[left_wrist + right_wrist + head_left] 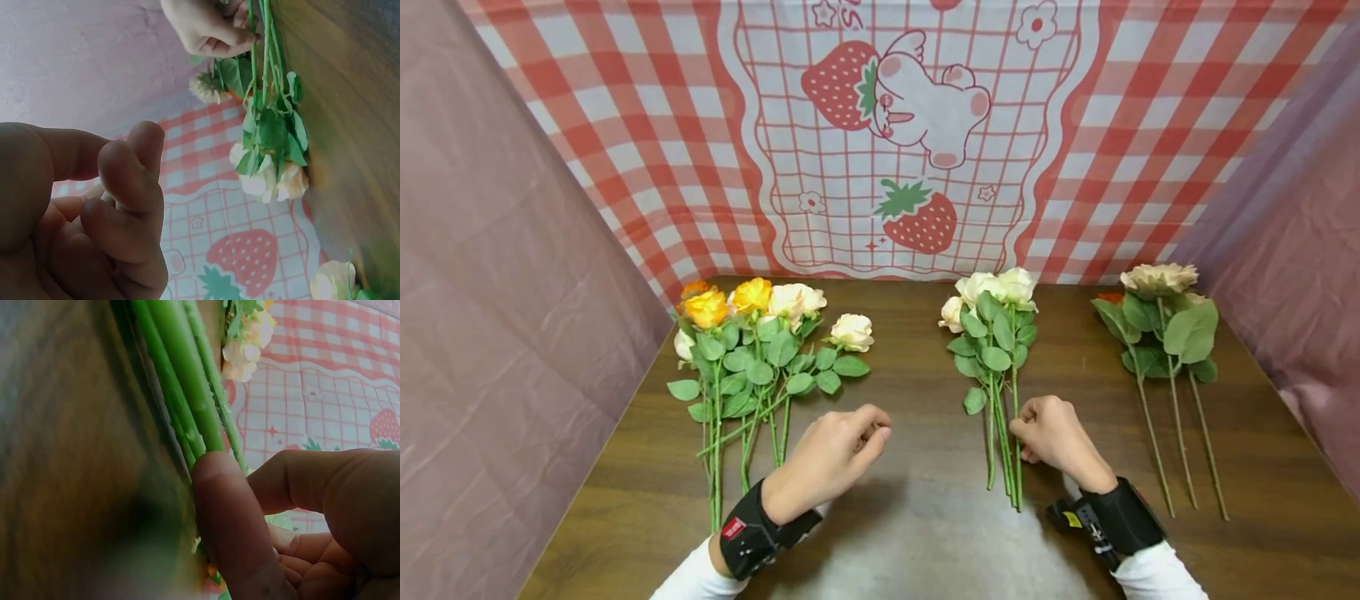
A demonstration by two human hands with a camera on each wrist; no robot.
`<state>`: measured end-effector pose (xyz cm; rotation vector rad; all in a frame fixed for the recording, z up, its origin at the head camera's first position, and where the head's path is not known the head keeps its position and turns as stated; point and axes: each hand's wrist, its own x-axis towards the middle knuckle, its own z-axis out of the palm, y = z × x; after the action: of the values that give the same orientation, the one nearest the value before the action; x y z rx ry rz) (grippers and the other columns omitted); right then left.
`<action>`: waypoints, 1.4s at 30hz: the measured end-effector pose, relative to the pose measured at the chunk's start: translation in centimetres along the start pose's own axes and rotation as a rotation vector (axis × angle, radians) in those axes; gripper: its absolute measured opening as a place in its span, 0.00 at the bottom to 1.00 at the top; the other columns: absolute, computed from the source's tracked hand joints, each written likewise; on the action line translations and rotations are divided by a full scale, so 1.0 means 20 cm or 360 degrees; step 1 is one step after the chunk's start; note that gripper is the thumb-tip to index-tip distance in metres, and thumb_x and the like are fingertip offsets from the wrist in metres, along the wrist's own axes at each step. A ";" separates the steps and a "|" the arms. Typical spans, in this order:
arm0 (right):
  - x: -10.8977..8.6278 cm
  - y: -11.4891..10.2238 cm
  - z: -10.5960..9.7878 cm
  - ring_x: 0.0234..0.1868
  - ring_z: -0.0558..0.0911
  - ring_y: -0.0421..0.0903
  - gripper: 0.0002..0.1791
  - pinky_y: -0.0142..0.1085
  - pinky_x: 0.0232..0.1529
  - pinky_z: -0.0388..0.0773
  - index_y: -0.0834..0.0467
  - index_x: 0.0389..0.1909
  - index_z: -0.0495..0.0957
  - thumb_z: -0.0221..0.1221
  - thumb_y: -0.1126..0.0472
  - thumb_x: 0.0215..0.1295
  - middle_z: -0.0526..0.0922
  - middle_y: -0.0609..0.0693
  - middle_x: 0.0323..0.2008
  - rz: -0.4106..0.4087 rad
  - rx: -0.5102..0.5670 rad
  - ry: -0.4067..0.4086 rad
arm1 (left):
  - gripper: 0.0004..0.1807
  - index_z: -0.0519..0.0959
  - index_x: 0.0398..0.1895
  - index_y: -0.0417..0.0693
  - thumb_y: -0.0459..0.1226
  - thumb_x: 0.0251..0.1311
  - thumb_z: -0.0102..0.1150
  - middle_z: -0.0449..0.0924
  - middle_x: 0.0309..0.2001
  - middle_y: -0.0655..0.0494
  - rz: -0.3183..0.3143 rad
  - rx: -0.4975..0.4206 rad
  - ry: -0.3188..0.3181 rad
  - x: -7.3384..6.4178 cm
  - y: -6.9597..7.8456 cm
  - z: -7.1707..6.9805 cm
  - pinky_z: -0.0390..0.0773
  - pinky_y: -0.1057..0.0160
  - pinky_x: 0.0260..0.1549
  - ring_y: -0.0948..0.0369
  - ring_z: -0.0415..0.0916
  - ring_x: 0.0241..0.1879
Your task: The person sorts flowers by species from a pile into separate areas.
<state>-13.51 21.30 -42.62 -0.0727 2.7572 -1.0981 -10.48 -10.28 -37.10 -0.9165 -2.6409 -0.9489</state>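
Observation:
My right hand (1058, 433) is at a small bunch of cream roses (996, 292) lying in the middle of the table, and its thumb and index finger pinch one green rose stem (1016, 400) low down. In the right wrist view, thick green stems (187, 375) run up from the fingertips. My left hand (831, 450) hovers over the table with fingers loosely curled and nothing in them. It is nearest to the larger group of yellow roses (707, 309) and cream roses on the left, whose stems partly pass behind the wrist.
On the right lie several stems with a beige flower (1159, 279) and a partly hidden orange bloom (1109, 297). Behind the brown wooden table (910, 533) hangs a red-checked cloth (662, 150) with strawberries; pinkish curtains (490, 292) flank both sides.

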 end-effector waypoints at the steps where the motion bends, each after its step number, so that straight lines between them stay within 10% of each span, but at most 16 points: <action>1: 0.00 0.00 0.01 0.12 0.76 0.45 0.06 0.38 0.14 0.77 0.62 0.21 0.76 0.52 0.68 0.53 0.77 0.51 0.11 -0.0004 0.0005 -0.0004 | 0.04 0.78 0.35 0.49 0.37 0.60 0.53 0.82 0.24 0.61 -0.0010 -0.0003 -0.0001 0.00 0.00 -0.01 0.76 0.67 0.18 0.73 0.71 0.21; 25: 0.02 -0.03 0.06 0.08 0.73 0.43 0.03 0.38 0.11 0.74 0.62 0.27 0.76 0.56 0.66 0.54 0.75 0.49 0.10 -0.0134 -0.0099 -0.0052 | 0.05 0.78 0.32 0.50 0.40 0.59 0.54 0.79 0.22 0.62 -0.0267 0.0258 -0.0192 -0.05 -0.10 -0.10 0.76 0.66 0.18 0.69 0.70 0.18; 33: 0.00 -0.04 0.05 0.08 0.71 0.40 0.23 0.36 0.10 0.68 0.72 0.50 0.70 0.56 0.64 0.54 0.73 0.46 0.09 -0.0179 -0.0251 -0.0004 | 0.08 0.78 0.32 0.48 0.42 0.59 0.56 0.78 0.20 0.61 -0.0388 0.0281 -0.0252 -0.06 -0.11 -0.13 0.75 0.65 0.15 0.69 0.68 0.16; 42: -0.01 -0.04 0.03 0.09 0.71 0.41 0.23 0.36 0.12 0.67 0.73 0.51 0.68 0.57 0.63 0.58 0.73 0.46 0.10 -0.0195 -0.0238 -0.0032 | 0.06 0.78 0.31 0.48 0.40 0.59 0.55 0.79 0.22 0.58 -0.0471 0.0335 -0.0274 -0.07 -0.14 -0.18 0.76 0.61 0.18 0.66 0.70 0.18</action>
<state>-13.31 20.25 -42.53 -0.2738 2.8454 -0.9101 -11.16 -15.00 -36.33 -0.5943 -3.0109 -0.6522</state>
